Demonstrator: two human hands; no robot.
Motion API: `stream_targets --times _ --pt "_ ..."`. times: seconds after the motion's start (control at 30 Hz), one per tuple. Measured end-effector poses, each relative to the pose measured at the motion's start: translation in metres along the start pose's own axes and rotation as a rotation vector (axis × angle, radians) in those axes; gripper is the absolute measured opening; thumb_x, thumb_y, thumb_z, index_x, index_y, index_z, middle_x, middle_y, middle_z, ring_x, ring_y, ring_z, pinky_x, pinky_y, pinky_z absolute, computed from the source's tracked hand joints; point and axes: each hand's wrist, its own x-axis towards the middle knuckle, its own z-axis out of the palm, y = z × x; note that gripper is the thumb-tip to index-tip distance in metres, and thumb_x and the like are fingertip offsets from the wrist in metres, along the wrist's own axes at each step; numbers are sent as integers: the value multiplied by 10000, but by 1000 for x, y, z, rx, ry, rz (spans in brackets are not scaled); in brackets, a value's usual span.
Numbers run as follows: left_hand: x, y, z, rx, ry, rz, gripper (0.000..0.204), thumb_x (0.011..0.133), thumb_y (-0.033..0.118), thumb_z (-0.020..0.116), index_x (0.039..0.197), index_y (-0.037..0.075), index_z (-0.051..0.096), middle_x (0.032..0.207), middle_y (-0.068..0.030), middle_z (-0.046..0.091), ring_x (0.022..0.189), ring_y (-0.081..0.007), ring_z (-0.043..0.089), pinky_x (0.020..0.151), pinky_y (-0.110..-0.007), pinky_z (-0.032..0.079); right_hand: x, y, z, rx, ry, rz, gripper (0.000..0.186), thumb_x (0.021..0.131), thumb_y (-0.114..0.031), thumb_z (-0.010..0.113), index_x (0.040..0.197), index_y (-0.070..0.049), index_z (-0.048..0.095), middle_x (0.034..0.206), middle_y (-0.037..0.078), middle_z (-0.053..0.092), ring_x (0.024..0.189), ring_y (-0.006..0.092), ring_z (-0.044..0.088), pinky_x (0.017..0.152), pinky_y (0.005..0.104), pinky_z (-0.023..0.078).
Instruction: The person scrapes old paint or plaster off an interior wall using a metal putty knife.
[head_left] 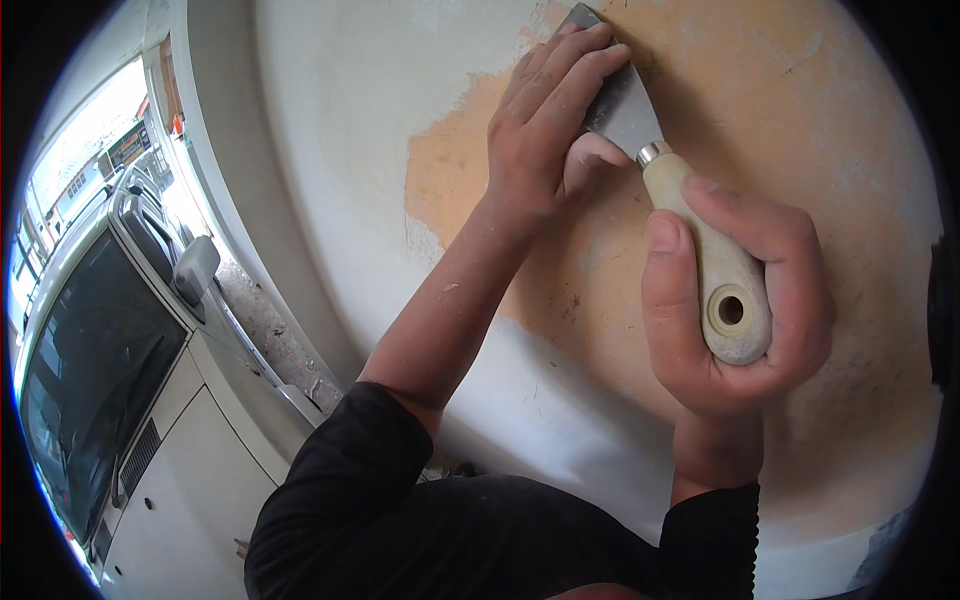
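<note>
While your right hand [795, 290] is curled closed round the handle [722, 260] of the scraper [675, 185], your left hand [545, 115] lies mostly open, fingers nearly straight across its blade [625, 108]. The scraper is at the patchy wall [790, 130]. It should feel light, the metal thin, springy and slick; the handle's rounded swell likely gives you the surest hold.

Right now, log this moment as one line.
left hand: fingers on scraper blade; right hand: around scraper handle; wall: white beside orange-tan patch
</note>
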Motion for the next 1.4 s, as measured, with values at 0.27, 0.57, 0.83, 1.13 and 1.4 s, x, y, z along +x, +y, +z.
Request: stream_targets --times 0.27,0.57,0.83,1.13,1.4 --pt "-1 -2 0 -2 22 15 670 928 599 511 1165 -15 637 1201 -219 635 1148 -428 600 987 -474 462 2 -3 3 11 17 21 168 803 -12 731 957 -7 664 865 102 688 741 180 662 695 273 526" --pt "-4 0 -1 -77 2 -69 656 956 578 487 1194 -18 629 1229 -227 623 1192 -434 573 1020 -485 432 4 -1 5 34 18 -27 182 806 -4 732 974 8 663 879 103 694 752 170 662 689 273 525" --pt "-3 1 -6 -55 15 -68 604 987 524 469 1191 -23 626 1236 -227 622 1195 -438 568 1024 -476 433 5 -5 7 33 6 -40 174 803 8 734 963 6 666 873 104 693 745 170 662 699 268 524" --pt "0 -4 -4 21 9 -40 625 992 531 445 1217 -28 608 1256 -229 609 1200 -440 564 1030 -483 421 5 1 13 46 29 -54 172 806 16 733 963 11 663 881 104 699 762 155 662 700 266 526" --pt "-2 0 -2 28 10 -66 624 994 526 440 1219 -33 604 1280 -233 595 1237 -434 541 1044 -491 407 6 9 10 82 30 -50 171 811 11 739 967 16 669 892 100 703 765 150 656 698 256 519"
